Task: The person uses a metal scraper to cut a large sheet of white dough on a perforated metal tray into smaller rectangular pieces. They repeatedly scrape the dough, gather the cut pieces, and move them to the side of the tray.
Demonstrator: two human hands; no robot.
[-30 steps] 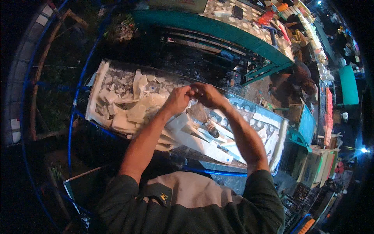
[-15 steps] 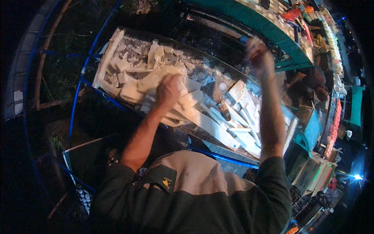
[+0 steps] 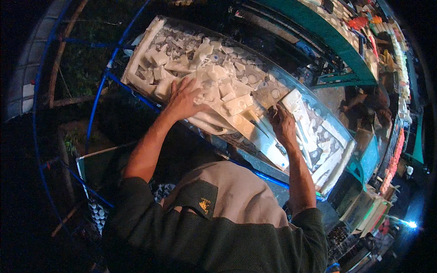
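A long shallow tray (image 3: pixel 131 68) lies slantwise before me, heaped with broken white and cream plastic pieces (image 3: pixel 214 75). My left hand (image 3: pixel 183 99) rests on the heap at the near side, fingers spread, gripping nothing. Flat cream plates (image 3: pixel 237 105) and long strips lie just right of it. Farther right, my right hand (image 3: pixel 284 126) has its fingers curled round the dark handle of what looks like a brush; its brown, fanned end (image 3: pixel 266 96) points away from me. The fingers hide most of the handle. Beside that hand stands a white block-like piece (image 3: pixel 292 100).
Blue metal bars (image 3: pixel 101 86) run along the left, and another passes under the tray's near edge. A green-edged table (image 3: pixel 337 45) with a cluttered top stands at the far right. Below it is a teal plastic chair (image 3: pixel 364 159). A bright lamp (image 3: pixel 412 224) shines at the lower right.
My right hand has come down from above the tray's far side onto the brush. My left hand has opened, its fingers now spread. The whole view has shifted a little.
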